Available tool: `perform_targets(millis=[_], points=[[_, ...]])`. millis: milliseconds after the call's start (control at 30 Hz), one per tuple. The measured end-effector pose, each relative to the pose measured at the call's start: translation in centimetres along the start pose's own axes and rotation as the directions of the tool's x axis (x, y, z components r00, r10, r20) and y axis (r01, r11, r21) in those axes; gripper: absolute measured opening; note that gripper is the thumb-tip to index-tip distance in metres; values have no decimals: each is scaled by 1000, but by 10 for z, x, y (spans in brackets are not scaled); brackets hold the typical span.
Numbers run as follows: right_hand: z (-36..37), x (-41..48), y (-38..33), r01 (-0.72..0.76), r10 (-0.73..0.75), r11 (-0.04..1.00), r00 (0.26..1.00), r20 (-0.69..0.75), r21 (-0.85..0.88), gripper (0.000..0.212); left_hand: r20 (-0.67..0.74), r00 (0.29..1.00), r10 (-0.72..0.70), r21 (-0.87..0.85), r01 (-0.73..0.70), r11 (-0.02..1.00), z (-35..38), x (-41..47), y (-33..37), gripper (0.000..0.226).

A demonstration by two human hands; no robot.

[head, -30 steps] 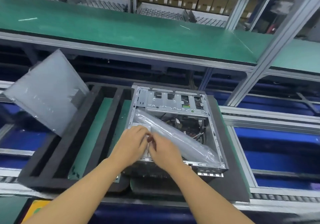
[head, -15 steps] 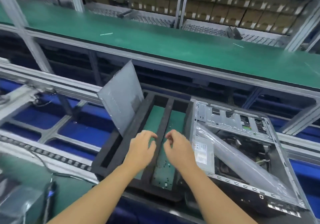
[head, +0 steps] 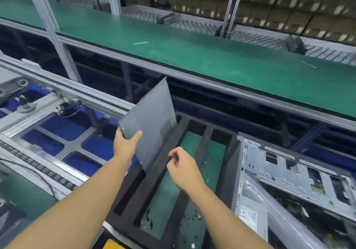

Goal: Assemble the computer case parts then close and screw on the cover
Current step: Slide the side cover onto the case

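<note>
The grey side cover (head: 152,121) stands tilted in the left slot of the black foam tray (head: 194,127). My left hand (head: 126,144) grips its lower left corner, thumb across the face. My right hand (head: 183,167) hovers just right of the cover with fingers loosely curled and holds nothing. The open computer case (head: 285,169) lies on its side at the right of the tray, with a clear plastic bag (head: 273,206) draped across its opening. Several small dark screws (head: 189,218) lie on the green tray floor.
A long green conveyor belt (head: 212,56) runs across behind the tray, with aluminium frame posts (head: 52,29) at left. Blue panels and metal rails (head: 63,102) lie to the left. Stacked cardboard boxes (head: 289,15) fill the back shelves.
Both hands left the bag in the case and moved left. My left hand has taken hold of the cover's corner; my view swung left, pushing the case to the right edge.
</note>
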State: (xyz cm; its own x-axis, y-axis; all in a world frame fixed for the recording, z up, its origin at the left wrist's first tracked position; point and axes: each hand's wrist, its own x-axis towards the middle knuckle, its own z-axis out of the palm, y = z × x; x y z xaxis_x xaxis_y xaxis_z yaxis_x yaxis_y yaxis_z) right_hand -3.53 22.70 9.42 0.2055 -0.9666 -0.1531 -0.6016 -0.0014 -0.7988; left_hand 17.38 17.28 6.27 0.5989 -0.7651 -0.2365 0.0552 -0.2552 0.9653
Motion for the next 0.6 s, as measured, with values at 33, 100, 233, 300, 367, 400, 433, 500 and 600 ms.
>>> perform_targets(millis=[33, 100, 233, 300, 367, 400, 433, 500, 600], points=[[-3, 8, -1, 1, -1, 1000, 1000, 4, 11, 16, -23, 1000, -13, -20, 13, 1000, 4, 8, 2, 52], [-10, 23, -2, -1, 0, 999, 1000, 18, 42, 17, -97, 994, -42, -21, 40, 999, 13, 18, 3, 36], [-22, 44, -9, -74, 66, 976, 997, 42, 205, 11, -136, 983, 125, 192, -98, 977, 27, 5, 5, 18], [-30, 53, -18, -125, 128, 931, 992, 13, 343, 8, -78, 959, 271, 268, -242, 933, 36, -13, 11, 20], [-39, 62, -30, -165, 200, 862, 980, -23, 479, 16, -7, 924, 382, 311, -361, 879, 45, -31, 20, 26], [-45, 66, -36, -181, 239, 814, 970, -34, 552, 22, 19, 907, 422, 325, -404, 855, 48, -39, 25, 28], [-53, 70, -42, -195, 280, 754, 959, -39, 627, 30, 38, 887, 459, 329, -445, 833, 49, -46, 31, 29], [-72, 75, -53, -212, 361, 615, 932, -32, 760, 51, 81, 847, 525, 321, -521, 791, 47, -61, 40, 31], [-102, 74, -63, -243, 452, 434, 892, 24, 867, 80, 139, 777, 614, 304, -623, 721, 34, -86, 53, 30]])
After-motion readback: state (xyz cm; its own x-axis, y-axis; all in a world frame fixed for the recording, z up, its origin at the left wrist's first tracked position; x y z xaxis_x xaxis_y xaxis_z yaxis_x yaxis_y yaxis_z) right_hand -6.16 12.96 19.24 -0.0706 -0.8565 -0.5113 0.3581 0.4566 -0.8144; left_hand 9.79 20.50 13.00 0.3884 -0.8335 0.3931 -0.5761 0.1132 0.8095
